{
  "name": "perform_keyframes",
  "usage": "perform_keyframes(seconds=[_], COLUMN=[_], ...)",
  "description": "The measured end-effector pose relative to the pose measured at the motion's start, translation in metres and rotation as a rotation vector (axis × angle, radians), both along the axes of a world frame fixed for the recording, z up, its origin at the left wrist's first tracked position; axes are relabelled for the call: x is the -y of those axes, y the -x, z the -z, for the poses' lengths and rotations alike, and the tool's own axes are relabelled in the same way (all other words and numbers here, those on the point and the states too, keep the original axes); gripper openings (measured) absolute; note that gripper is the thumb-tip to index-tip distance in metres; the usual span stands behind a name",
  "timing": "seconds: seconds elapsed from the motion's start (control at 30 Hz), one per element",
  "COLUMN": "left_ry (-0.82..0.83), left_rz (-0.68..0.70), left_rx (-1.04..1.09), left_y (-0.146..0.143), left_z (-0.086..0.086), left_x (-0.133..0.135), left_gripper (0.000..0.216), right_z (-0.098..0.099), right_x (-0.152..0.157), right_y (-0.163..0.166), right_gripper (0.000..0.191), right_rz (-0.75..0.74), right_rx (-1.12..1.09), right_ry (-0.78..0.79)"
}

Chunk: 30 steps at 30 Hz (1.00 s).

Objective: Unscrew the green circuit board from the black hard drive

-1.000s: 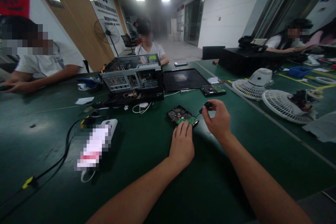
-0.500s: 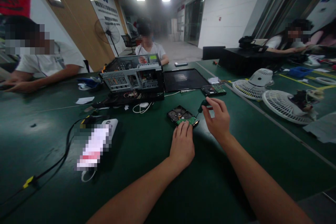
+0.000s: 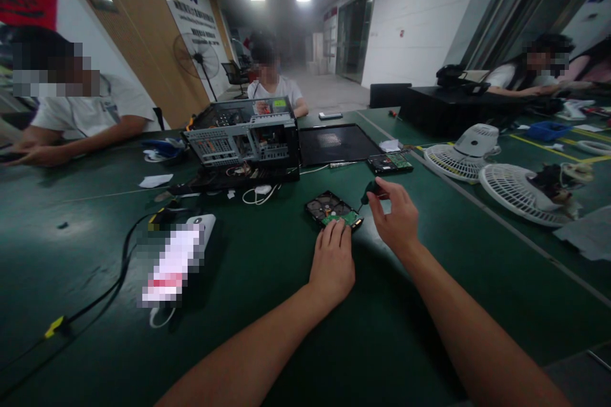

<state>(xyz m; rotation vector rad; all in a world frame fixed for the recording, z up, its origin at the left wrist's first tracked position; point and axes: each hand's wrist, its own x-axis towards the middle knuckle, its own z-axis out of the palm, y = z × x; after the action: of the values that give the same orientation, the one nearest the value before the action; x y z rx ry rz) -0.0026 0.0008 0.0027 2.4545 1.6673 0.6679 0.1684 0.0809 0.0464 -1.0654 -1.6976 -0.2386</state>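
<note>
left hand (image 3: 333, 264) on drive (image 3: 321, 205); case (image 3: 214, 147) holds parts (image 3: 228, 119)

A green bench (image 3: 258, 267) carries an opened computer case (image 3: 243, 143), with a flat black panel (image 3: 329, 146) just beside it on the right. Nearer, at the left, lie a phone (image 3: 174, 261), its screen blurred out, and a black cord (image 3: 125, 257) bearing a yellow tag (image 3: 55, 327). At the right are two white fan parts (image 3: 513, 194), side by side, and farther back a black box (image 3: 443, 111) and a blue tray (image 3: 547, 132). One person in white (image 3: 95, 117) sits at the left, another (image 3: 286, 90) behind the case. A standing fan (image 3: 198, 58) is near the lettered wall (image 3: 191, 16).
</note>
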Motion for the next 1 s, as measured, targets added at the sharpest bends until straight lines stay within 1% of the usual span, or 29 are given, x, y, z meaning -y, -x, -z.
perform_keyframes(seconds=[0.2, 0.43, 0.63, 0.87, 1.0], left_ry=[0.007, -0.004, -0.004, 0.005, 0.019], left_rz=[0.010, 0.001, -0.001, 0.002, 0.004], left_rx=[-0.009, -0.003, -0.009, -0.005, -0.011], left_y=[0.0004, -0.0008, -0.0007, -0.0001, -0.0002], left_z=[-0.0013, 0.0017, 0.0015, -0.0012, -0.0008], left_x=[-0.0003, -0.0009, -0.0009, -0.0003, -0.0007], left_gripper=[0.066, 0.066, 0.066, 0.065, 0.067], right_z=[-0.0009, 0.0008, -0.0008, -0.0010, -0.0019], right_x=[-0.0012, -0.0023, 0.0009, 0.0006, -0.0006], right_y=[-0.0012, -0.0030, -0.0032, -0.0004, -0.0017], right_gripper=[0.036, 0.028, 0.030, 0.029, 0.028], right_rz=[0.020, 0.000, 0.031, -0.015, 0.038], right_rx=[-0.003, -0.065, -0.056, -0.054, -0.060], right_ry=[0.006, -0.036, -0.011, -0.043, -0.046])
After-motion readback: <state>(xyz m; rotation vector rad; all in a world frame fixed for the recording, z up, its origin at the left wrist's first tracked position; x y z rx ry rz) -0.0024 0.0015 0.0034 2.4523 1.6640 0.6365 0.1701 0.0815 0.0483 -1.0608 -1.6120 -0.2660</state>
